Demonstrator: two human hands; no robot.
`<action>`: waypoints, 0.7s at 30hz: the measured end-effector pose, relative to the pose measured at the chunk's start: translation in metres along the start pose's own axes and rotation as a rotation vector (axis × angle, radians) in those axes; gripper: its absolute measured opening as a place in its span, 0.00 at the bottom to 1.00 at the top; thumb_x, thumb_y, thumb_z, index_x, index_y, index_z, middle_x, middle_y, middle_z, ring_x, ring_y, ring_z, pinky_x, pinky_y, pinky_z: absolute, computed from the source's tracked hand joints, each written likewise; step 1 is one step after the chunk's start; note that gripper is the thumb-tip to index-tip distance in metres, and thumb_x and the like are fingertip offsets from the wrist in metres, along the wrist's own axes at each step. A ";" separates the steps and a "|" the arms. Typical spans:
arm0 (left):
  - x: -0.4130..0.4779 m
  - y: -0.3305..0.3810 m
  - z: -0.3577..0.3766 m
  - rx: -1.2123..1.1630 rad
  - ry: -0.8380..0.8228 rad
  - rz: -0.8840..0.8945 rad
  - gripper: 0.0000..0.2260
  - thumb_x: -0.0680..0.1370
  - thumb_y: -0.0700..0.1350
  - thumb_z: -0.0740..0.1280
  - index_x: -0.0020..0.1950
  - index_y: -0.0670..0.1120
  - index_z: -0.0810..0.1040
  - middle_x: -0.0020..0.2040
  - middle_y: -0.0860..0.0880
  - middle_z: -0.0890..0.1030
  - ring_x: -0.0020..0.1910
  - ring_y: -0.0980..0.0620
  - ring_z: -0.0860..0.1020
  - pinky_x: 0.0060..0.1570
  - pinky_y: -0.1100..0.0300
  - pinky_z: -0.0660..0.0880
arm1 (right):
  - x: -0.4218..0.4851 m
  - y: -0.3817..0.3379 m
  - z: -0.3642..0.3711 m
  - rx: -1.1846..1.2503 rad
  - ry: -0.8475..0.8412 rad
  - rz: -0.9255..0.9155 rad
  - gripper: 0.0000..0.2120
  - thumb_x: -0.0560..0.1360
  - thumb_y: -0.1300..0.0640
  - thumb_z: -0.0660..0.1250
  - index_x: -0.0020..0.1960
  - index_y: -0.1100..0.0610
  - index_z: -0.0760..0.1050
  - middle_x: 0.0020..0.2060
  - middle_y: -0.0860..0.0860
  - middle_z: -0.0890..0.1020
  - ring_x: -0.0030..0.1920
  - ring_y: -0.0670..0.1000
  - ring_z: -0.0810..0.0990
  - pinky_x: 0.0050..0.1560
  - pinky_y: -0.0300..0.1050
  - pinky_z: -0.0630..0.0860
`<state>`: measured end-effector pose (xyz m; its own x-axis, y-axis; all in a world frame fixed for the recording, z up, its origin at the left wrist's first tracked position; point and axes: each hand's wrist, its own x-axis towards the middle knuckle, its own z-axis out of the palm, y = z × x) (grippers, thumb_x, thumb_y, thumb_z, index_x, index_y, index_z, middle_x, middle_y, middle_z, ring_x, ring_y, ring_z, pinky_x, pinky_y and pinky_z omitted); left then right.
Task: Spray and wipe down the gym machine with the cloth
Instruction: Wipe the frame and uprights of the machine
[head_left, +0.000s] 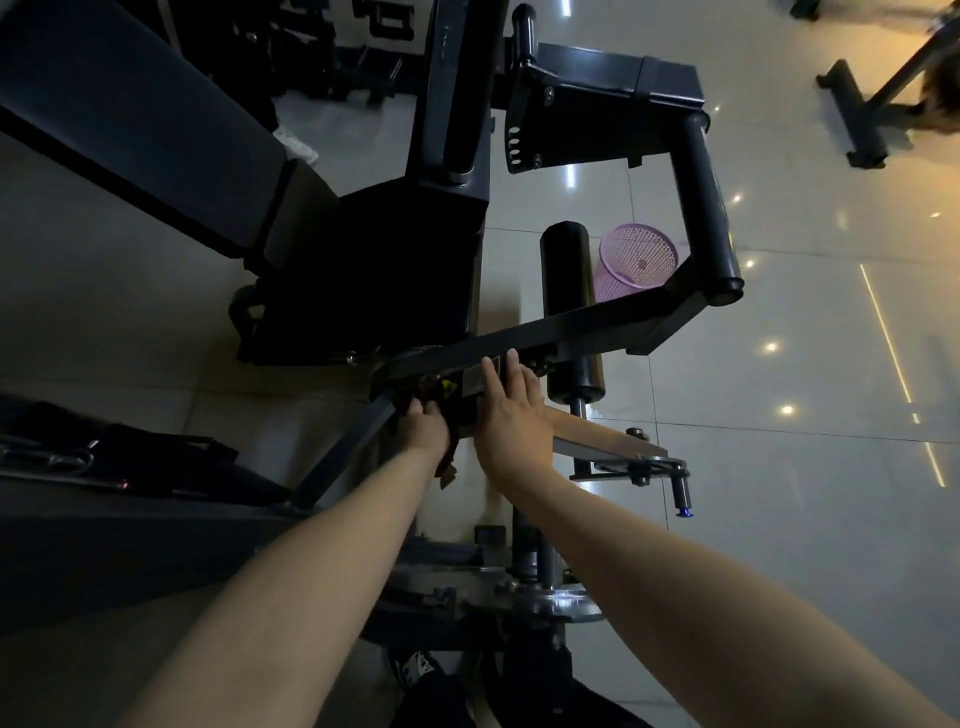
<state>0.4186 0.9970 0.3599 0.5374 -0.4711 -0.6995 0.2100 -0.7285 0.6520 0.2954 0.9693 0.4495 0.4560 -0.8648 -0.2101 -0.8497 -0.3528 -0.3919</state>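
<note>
At centre frame, a person's left hand (426, 428) grips a dark cloth (450, 465) against the grey lever arm (545, 332) of a gym machine (447, 130). The right hand (511, 410) lies flat beside it, fingers straight, on the warning label (470, 385). A pink mesh wastebasket (638, 254) stands beyond.

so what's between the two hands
In the head view, the cloth hangs from the left hand in that gap, with the label plate just above it. The right hand rests flat beside the plate.
</note>
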 end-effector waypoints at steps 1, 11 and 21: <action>-0.003 -0.001 0.002 0.019 -0.004 0.057 0.23 0.83 0.56 0.53 0.78 0.54 0.64 0.75 0.42 0.68 0.71 0.39 0.70 0.71 0.40 0.67 | 0.001 0.001 -0.001 0.000 -0.001 0.000 0.33 0.83 0.53 0.57 0.82 0.50 0.45 0.81 0.54 0.44 0.80 0.57 0.45 0.79 0.51 0.49; -0.028 -0.006 0.003 -0.098 -0.023 0.130 0.20 0.87 0.52 0.51 0.80 0.53 0.61 0.73 0.42 0.72 0.69 0.41 0.72 0.65 0.48 0.70 | 0.000 0.006 0.007 0.038 0.059 -0.041 0.29 0.84 0.51 0.54 0.82 0.51 0.50 0.81 0.55 0.47 0.80 0.57 0.47 0.79 0.52 0.52; -0.074 0.001 0.022 0.017 0.046 0.362 0.23 0.85 0.55 0.52 0.79 0.52 0.65 0.77 0.46 0.66 0.74 0.46 0.67 0.72 0.51 0.65 | -0.002 0.018 0.004 0.277 0.058 -0.078 0.29 0.84 0.48 0.51 0.82 0.56 0.51 0.81 0.55 0.54 0.81 0.52 0.50 0.80 0.49 0.51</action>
<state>0.3609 1.0203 0.4057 0.6108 -0.6774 -0.4100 -0.0136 -0.5267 0.8499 0.2800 0.9660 0.4389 0.4944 -0.8608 -0.1210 -0.7044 -0.3152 -0.6360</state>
